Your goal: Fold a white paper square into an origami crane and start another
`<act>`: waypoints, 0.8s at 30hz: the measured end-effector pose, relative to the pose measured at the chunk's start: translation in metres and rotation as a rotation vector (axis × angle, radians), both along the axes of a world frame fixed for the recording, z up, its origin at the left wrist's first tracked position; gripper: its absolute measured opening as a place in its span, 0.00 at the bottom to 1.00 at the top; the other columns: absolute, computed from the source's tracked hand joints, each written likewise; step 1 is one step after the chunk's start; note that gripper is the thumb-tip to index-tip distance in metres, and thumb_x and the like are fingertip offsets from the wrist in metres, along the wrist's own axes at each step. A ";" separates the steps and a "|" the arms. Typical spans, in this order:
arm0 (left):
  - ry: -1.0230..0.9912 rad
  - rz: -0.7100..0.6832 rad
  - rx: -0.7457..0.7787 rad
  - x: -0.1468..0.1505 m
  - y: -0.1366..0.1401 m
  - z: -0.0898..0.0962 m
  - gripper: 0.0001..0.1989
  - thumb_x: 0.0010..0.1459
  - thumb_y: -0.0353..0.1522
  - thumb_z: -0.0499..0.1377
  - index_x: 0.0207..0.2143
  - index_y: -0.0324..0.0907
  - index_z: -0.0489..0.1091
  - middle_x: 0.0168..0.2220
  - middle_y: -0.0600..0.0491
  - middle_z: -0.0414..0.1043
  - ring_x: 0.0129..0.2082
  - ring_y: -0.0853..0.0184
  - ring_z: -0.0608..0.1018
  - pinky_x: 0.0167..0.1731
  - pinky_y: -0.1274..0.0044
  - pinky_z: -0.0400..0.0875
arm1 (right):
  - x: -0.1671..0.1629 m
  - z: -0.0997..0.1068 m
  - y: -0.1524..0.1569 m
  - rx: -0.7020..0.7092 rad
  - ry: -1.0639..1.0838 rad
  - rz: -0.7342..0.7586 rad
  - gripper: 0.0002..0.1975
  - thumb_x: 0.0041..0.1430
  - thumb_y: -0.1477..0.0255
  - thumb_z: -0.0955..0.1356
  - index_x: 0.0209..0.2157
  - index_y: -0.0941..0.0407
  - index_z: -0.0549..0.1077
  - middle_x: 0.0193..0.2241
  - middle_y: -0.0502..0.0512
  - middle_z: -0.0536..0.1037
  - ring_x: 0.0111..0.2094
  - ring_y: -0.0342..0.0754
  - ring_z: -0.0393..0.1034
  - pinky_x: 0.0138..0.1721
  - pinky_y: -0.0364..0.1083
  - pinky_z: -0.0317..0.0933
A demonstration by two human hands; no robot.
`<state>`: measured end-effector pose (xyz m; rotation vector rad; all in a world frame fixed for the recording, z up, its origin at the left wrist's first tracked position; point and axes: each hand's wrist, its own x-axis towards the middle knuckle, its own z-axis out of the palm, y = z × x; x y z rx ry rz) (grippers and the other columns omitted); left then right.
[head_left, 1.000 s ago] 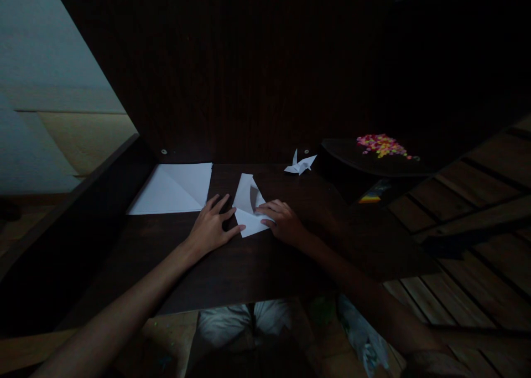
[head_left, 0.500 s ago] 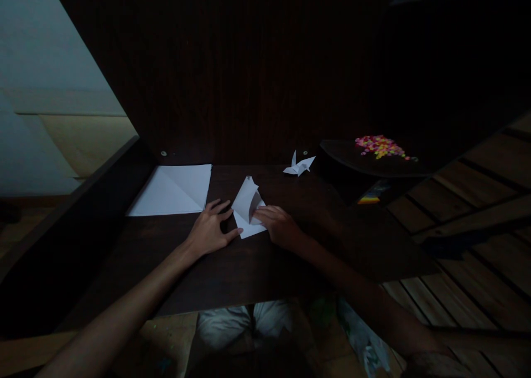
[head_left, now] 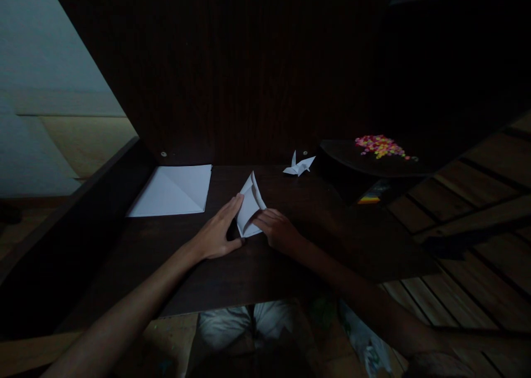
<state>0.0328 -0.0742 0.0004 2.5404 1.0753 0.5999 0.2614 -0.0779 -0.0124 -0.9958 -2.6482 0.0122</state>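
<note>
A folded piece of white paper (head_left: 249, 207) lies on the dark wooden desk (head_left: 199, 281), its upper flap bowed up and its pointed end facing away from me. Along its left edge rests my left hand (head_left: 222, 231), fingers stretched forward and thumb apart near the bottom corner. My right hand (head_left: 277, 228) is at the lower right side, its fingertips tucked at the raised flap and partly hidden by it. Those fingers are held together on the paper.
At the left lies a stack of white paper sheets (head_left: 176, 190) with a diagonal crease. A folded paper crane (head_left: 299, 165) stands near the back panel. Small colourful pieces (head_left: 381, 146) are heaped on a curved shelf (head_left: 348, 158) at the right.
My left hand has slid up and onto the paper's left edge. The flap has opened out into a longer, narrower shape; my right hand has barely shifted.
</note>
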 end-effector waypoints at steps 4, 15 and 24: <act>0.012 0.017 0.043 0.006 0.002 -0.006 0.51 0.57 0.42 0.61 0.69 0.39 0.29 0.70 0.39 0.36 0.69 0.52 0.46 0.65 0.59 0.51 | -0.001 0.002 -0.002 0.030 -0.046 0.014 0.17 0.58 0.83 0.63 0.48 0.62 0.71 0.42 0.63 0.75 0.49 0.54 0.64 0.56 0.54 0.55; -0.034 0.064 0.092 0.004 0.003 -0.012 0.44 0.57 0.28 0.55 0.69 0.38 0.32 0.69 0.38 0.41 0.67 0.52 0.52 0.63 0.58 0.55 | 0.000 0.006 -0.006 0.023 -0.076 0.056 0.20 0.63 0.73 0.64 0.55 0.65 0.68 0.52 0.70 0.72 0.53 0.58 0.64 0.54 0.57 0.58; -0.130 0.265 0.024 -0.008 0.018 -0.016 0.37 0.54 0.25 0.53 0.66 0.37 0.46 0.62 0.40 0.60 0.62 0.55 0.64 0.61 0.59 0.59 | 0.003 0.013 -0.004 -0.095 0.065 0.102 0.27 0.64 0.59 0.65 0.57 0.63 0.67 0.60 0.66 0.67 0.54 0.58 0.65 0.56 0.57 0.58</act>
